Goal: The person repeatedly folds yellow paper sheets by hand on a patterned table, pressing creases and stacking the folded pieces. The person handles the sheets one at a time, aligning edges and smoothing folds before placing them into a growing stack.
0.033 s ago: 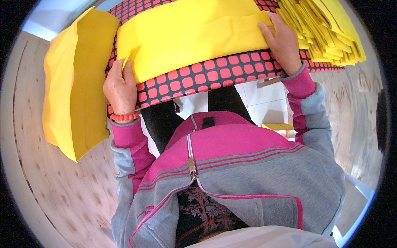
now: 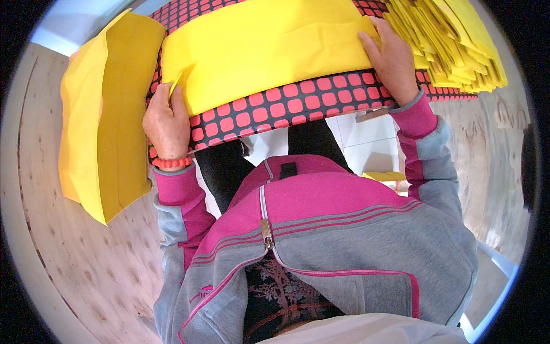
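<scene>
A wide piece of yellow cloth (image 2: 263, 49) lies flat, with a fold along it, on a table cover (image 2: 258, 114) patterned with pink-red squares on black. At its near left corner my left hand (image 2: 167, 123) pinches the fabric, and a small flap sticks up between thumb and fingers. My right hand (image 2: 392, 60) grips the right end of the same cloth, thumb on top; its other fingertips are partly hidden by the fabric.
Left of the table cover, a larger yellow cloth piece (image 2: 114, 120) hangs over a pale wooden surface (image 2: 86, 252). A stack of folded yellow cloths (image 2: 450, 49) sits at the far right. Below the table's near edge, something yellow (image 2: 384, 176) shows near the white tiled floor (image 2: 366, 129).
</scene>
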A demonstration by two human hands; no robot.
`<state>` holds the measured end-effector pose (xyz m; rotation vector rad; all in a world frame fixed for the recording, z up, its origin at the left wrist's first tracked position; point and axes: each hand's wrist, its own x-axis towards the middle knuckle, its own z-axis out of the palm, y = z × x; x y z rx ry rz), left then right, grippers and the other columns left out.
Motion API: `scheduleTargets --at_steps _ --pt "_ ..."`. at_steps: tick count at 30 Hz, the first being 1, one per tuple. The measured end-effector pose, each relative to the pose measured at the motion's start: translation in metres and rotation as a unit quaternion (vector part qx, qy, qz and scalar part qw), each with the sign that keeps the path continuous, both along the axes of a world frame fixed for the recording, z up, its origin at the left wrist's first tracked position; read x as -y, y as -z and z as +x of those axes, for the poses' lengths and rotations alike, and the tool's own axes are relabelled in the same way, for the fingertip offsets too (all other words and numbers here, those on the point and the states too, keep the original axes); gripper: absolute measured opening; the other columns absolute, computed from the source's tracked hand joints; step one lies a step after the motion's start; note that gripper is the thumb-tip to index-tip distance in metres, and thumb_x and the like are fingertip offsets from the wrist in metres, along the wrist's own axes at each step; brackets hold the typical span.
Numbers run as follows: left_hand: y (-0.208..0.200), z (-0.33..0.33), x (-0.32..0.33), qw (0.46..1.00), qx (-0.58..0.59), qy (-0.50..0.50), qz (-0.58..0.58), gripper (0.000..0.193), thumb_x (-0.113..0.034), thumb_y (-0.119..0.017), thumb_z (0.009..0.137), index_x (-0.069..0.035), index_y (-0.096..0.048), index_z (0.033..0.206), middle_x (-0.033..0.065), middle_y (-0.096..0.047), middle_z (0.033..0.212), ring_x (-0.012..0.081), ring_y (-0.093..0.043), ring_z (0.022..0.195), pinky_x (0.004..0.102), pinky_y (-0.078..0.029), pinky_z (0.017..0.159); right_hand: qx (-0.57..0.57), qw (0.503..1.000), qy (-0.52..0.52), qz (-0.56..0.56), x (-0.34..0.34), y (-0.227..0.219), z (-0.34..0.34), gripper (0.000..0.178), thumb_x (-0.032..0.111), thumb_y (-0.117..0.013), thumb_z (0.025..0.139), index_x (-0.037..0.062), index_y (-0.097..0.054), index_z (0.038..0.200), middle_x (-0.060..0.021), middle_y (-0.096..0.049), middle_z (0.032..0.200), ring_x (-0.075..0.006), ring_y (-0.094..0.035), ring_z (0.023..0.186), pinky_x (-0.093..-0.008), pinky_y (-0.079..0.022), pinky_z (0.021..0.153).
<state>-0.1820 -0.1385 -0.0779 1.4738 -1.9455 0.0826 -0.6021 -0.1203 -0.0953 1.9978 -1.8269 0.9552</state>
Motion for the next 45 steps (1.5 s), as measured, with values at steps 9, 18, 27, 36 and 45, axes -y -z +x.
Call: scheduleTargets --at_steps 9,18,27,36,45 --pt "0.004 0.004 0.002 0.999 0.007 -0.042 -0.003 0.017 -0.02 -0.063 0.096 -0.005 -0.068 0.101 0.0215 -0.07 0.085 0.042 -0.068 0.08 0.0471 -0.053 0.068 -0.02 1.0 0.016 0.014 -0.007 -0.004 0.004 0.038 0.032 -0.064 0.096 0.014 -0.058 0.129 -0.019 -0.072 0.094 -0.0411 -0.069 0.083 -0.0508 -0.053 0.07" --pt "0.005 0.005 0.008 0.995 0.055 -0.081 0.004 0.021 -0.025 -0.064 0.095 -0.006 -0.067 0.106 0.0225 -0.071 0.086 0.0436 -0.069 0.079 0.0515 -0.053 0.068 -0.038 0.998 0.037 0.02 -0.001 -0.004 0.005 0.033 0.031 -0.064 0.097 0.0139 -0.06 0.125 -0.0185 -0.072 0.091 -0.0398 -0.069 0.084 -0.0503 -0.053 0.07" --pt "0.005 0.003 0.006 0.99 0.079 -0.116 0.019 0.027 -0.028 -0.064 0.095 -0.009 -0.066 0.115 0.0217 -0.072 0.094 0.0425 -0.07 0.085 0.0502 -0.055 0.073 0.0 0.997 0.042 0.07 0.0 -0.008 -0.001 0.035 0.032 -0.062 0.096 0.0092 -0.061 0.122 -0.0212 -0.071 0.094 -0.0418 -0.069 0.087 -0.0515 -0.053 0.073" --pt "0.006 0.003 0.005 0.984 0.108 -0.143 0.012 0.028 -0.028 -0.065 0.094 -0.012 -0.066 0.118 0.0203 -0.073 0.091 0.041 -0.071 0.081 0.0498 -0.055 0.07 0.003 0.995 0.056 0.084 0.0 -0.008 0.002 0.033 0.032 -0.062 0.096 0.0104 -0.063 0.121 -0.0206 -0.072 0.094 -0.0414 -0.069 0.086 -0.0511 -0.054 0.074" --pt "-0.002 0.001 -0.001 0.977 0.152 -0.148 -0.024 0.038 -0.025 -0.071 0.087 -0.012 -0.066 0.122 0.0176 -0.072 0.1 0.0354 -0.07 0.093 0.0494 -0.052 0.085 -0.018 0.994 0.057 0.087 0.005 -0.001 -0.007 0.034 0.033 -0.061 0.098 0.0098 -0.061 0.123 -0.0207 -0.071 0.095 -0.0404 -0.068 0.086 -0.05 -0.053 0.073"
